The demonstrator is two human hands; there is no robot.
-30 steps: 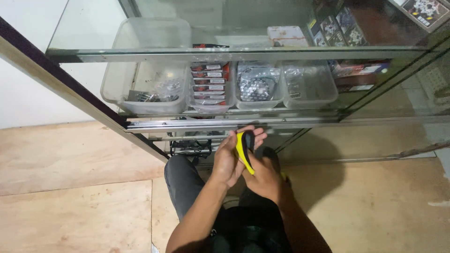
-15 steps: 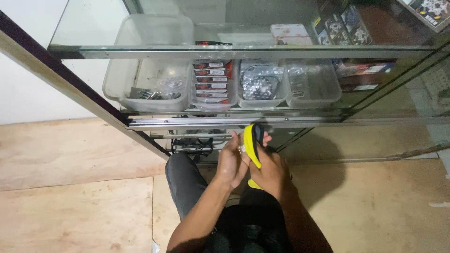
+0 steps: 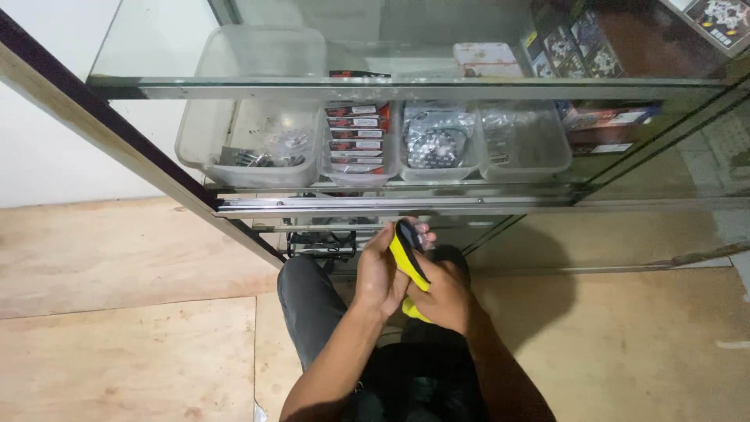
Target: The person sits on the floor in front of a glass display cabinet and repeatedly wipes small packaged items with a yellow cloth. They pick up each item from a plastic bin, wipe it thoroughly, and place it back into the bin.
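- Yellow-and-black object [image 3: 408,262], long and curved, upright at centre frame, just below the cabinet's metal sliding rail [image 3: 391,204]; kind too blurred to tell.
- Left hand [image 3: 380,272] wrapped around its left side, fingers curled at the upper end, near the black tip.
- Right hand [image 3: 447,293] closed over its lower right part, yellow edge showing below the palm; both hands pressed close together around it.
- Knee in dark grey trousers [image 3: 306,297] just left of and under the hands, on the pale wooden floor [image 3: 125,344].
- Glass display cabinet [image 3: 406,86] filling the upper half of the frame, directly beyond the hands; dark frame post [image 3: 117,148] slanting down from the upper left corner toward the knee.
- 4 clear plastic bins [image 3: 250,117] in a row on the shelf above the rail: metal parts in the leftmost, stacked red-and-white boxes [image 3: 355,133] in the 2nd, bagged parts [image 3: 437,144] in the 3rd and 4th.
- Black pedal-like parts [image 3: 320,244] on the lower shelf, just left of the left hand, behind the rail.
- Printed boxes [image 3: 578,47] at upper right.
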